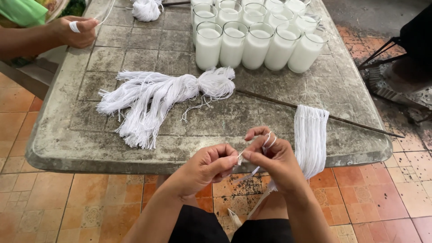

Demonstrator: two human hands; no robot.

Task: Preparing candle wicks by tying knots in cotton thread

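My left hand [210,165] and my right hand [273,158] meet just in front of the table edge, both pinching one thin white string [252,148]. The string loops around my right fingers and trails down between my knees. Right beside my right hand, a hank of white strings [310,135] hangs over a thin dark rod [351,122] lying on the grey stone table [67,148]. A big loose bundle of white strings [153,96] lies at the table's middle left.
Several glasses filled with white wax [256,42] stand in rows at the far side. Another person's hand [76,30] at the far left holds white string. A second string bundle [146,9] lies at the far edge. Orange tiles cover the floor.
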